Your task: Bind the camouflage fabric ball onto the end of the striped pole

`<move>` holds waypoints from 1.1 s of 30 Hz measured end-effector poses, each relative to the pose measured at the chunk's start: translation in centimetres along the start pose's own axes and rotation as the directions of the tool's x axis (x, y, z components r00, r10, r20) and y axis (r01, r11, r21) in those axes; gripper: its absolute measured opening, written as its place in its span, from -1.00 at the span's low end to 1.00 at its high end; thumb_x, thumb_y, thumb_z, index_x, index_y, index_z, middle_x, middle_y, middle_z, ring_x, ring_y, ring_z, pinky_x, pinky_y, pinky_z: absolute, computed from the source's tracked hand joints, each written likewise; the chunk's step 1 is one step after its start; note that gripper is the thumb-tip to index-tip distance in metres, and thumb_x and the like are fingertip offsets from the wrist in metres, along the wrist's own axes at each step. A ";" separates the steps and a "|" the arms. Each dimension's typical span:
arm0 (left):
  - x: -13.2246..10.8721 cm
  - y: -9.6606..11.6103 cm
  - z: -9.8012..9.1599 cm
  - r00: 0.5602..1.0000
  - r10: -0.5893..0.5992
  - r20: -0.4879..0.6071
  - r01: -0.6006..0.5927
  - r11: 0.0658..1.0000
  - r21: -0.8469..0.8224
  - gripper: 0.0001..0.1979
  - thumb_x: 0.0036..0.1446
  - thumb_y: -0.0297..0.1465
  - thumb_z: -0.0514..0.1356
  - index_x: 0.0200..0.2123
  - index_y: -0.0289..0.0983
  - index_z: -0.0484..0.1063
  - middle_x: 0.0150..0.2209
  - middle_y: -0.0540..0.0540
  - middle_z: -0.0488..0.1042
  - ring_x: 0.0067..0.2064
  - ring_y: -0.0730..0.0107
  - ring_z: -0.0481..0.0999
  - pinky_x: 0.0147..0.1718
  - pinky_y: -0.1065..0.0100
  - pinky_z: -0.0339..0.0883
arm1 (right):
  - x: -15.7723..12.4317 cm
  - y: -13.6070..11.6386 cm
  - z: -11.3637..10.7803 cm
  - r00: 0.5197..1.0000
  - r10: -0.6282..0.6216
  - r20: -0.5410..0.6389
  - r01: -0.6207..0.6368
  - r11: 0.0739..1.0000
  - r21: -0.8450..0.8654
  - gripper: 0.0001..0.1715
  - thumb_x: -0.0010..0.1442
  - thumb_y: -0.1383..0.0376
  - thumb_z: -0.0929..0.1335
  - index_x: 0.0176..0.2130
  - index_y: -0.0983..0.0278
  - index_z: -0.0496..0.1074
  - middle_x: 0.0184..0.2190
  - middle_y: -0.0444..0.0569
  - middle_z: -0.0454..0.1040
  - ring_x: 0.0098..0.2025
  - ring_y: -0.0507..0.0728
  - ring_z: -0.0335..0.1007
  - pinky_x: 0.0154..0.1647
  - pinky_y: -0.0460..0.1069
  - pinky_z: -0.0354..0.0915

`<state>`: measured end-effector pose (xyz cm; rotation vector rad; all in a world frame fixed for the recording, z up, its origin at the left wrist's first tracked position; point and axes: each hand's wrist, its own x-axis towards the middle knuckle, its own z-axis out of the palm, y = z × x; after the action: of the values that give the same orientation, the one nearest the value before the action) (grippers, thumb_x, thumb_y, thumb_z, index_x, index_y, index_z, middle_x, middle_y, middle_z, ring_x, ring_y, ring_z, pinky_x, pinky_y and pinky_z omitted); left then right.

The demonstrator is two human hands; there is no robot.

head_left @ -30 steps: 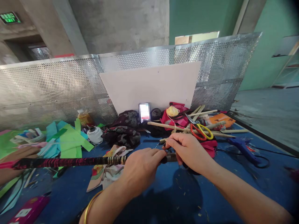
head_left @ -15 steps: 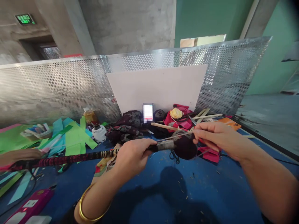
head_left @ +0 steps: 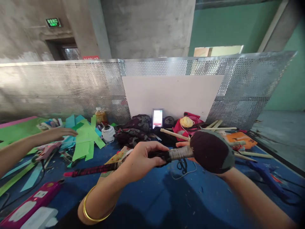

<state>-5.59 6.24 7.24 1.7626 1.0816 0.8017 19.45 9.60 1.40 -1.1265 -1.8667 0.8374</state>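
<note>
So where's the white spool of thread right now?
The white spool sits left of centre in the head view, between the green paper strips and the dark patterned cloth.

One head-worn camera looks forward and down, close over a blue table [head_left: 143,195]

At the centre of the frame, the left hand [head_left: 140,156] is curled in a grip, its thumb [head_left: 158,161] pointed right; the left forearm [head_left: 105,194] is slanted up from the bottom edge. Right of centre, the right hand [head_left: 183,144] is mostly hidden; the right forearm [head_left: 252,194] is stretched in from the lower right.
</note>
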 end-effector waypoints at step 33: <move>1.1 -2.9 2.6 0.981 0.095 -0.167 -0.045 0.959 0.281 -0.68 0.00 -0.39 0.19 -0.12 -0.13 0.52 -0.22 0.00 0.57 -0.22 0.30 0.50 -0.18 0.37 0.38 | -5.4 -5.1 8.7 0.771 -0.624 -0.126 0.557 0.757 -0.343 -0.81 0.17 0.55 0.22 -0.33 0.28 0.21 -0.52 -0.12 0.13 -0.45 0.05 0.04 -0.44 -0.02 0.06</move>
<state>-3.90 6.97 3.62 2.0005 1.3084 0.9016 11.51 1.53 -0.02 -0.6659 -2.0059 0.0584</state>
